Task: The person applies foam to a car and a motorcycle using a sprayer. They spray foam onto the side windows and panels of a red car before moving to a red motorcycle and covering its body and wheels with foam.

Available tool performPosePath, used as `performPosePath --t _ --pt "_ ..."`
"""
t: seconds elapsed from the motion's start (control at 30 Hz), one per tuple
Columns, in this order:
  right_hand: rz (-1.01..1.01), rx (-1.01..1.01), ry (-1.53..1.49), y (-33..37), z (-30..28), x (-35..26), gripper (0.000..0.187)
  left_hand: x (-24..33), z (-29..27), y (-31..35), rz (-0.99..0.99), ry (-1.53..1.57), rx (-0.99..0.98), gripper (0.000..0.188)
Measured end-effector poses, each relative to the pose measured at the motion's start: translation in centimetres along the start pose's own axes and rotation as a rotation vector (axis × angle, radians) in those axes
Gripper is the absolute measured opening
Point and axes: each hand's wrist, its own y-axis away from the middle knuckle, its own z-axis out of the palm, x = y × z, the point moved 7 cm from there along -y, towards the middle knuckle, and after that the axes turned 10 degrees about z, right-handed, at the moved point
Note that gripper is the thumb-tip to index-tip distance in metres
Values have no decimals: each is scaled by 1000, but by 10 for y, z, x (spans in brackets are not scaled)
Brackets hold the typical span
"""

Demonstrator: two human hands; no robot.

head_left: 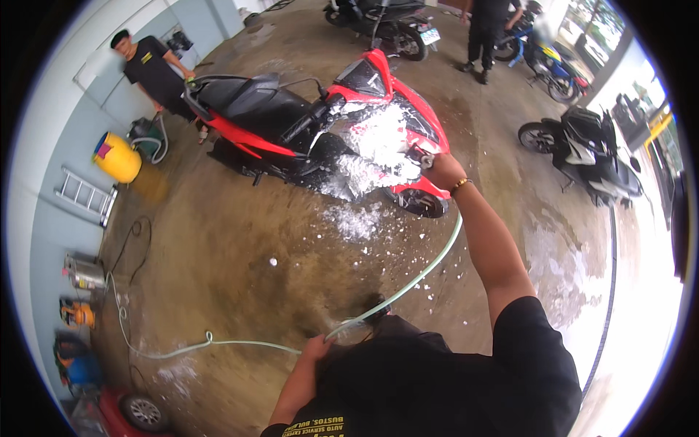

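Pale-green hose (427,272) in left grip (317,347), six o'clock, dark nozzle (419,156) in right grip (445,173), two o'clock, foamy red scooter (251,138)

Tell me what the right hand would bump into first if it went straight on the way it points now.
The right hand, spray nozzle leading, would probably meet white foam on the red scooter; depth is unclear.

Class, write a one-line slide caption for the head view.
Right hand holds a nozzle by the white foam on a red scooter; left hand grips a pale green hose.
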Motion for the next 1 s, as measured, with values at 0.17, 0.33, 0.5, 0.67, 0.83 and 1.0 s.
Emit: performPosePath --t 0.17,0.33,0.5,0.67,0.83,1.0 --pt "14 -52 10 -17 -28 -29 31 56 -3 25 -110 38 186 52" --pt "-77 -52 132 -30 -12 3 30 36 16 57 -263 129 294 52" --pt "20 -50 155 -23 -13 87 28 69 46 97 -299 19 234 52" --pt "-41 15 51 26 -51 107 28 60 123 147 -257 -143 488 56" --pt "-34 40 16 83 -63 125 31 56 202 162 -397 80 402 62" --pt "84 49 -90 108 -38 146 35 72 244 164 -456 133 294 67"
